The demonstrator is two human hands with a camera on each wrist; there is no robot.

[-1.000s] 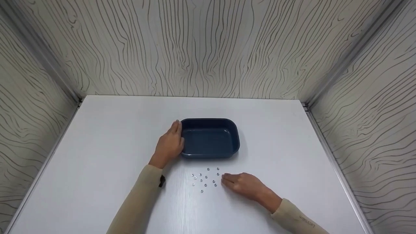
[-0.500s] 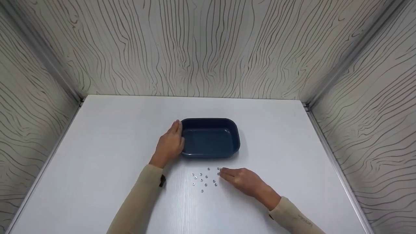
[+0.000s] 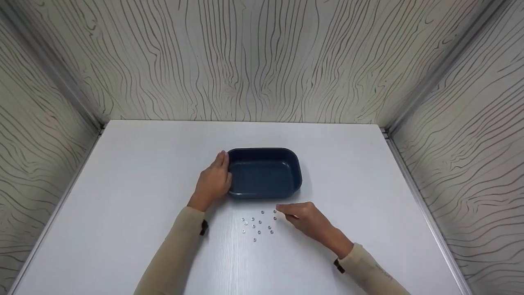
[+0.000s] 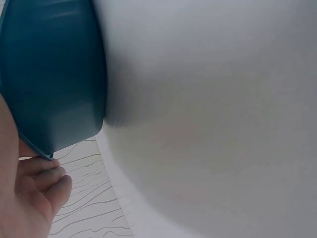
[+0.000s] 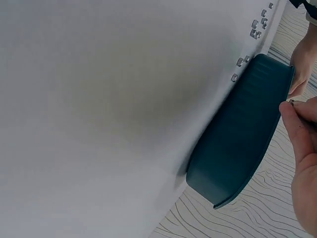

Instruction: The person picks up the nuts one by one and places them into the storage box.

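Bare right hand (image 3: 309, 222) pinching one tiny silvery metal nut (image 5: 291, 102) at 5 o'clock from a dark blue, round-cornered rectangular tray (image 3: 264, 196).
The pinched nut sits between thumb and fingertip, too small to show finer shape; loose ring-like silvery nuts (image 3: 260, 222) lie scattered, apart from one another, at 6 o'clock from the tray, whose smooth inner floor has a slight sheen; the left hand (image 3: 213, 180) grips its rim at 9 o'clock; faint lettering on the beige right sleeve (image 3: 368, 270) is too blurred to read; the white tabletop (image 3: 348, 164) stretches broadly at 3 o'clock to a metal-trimmed edge and meets a wood-grain-patterned wall (image 3: 245, 61) at 12.
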